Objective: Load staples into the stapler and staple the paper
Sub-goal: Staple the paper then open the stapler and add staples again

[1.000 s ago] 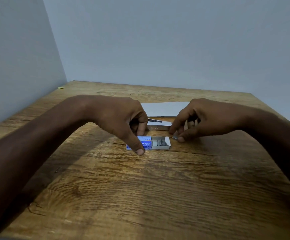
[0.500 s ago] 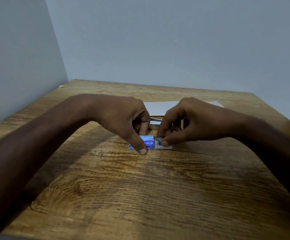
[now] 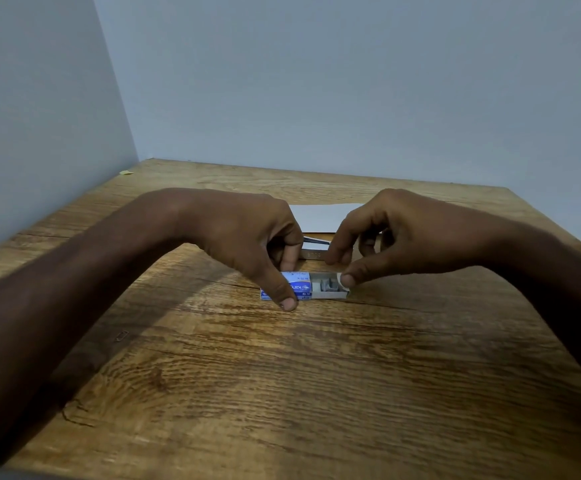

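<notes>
In the middle of the frame, on the wooden worktop (image 3: 282,393), a small blue staple box (image 3: 299,289) is gripped by the curled fingers of the left hand (image 3: 244,233). Its white tray (image 3: 330,295) is slid out to the right, and grey staples (image 3: 328,285) are seen inside. Just behind it a silver stapler (image 3: 313,253) is laid, with white paper (image 3: 320,216) further back. The tray's right end is pinched by the fingers of the right hand (image 3: 410,233).
</notes>
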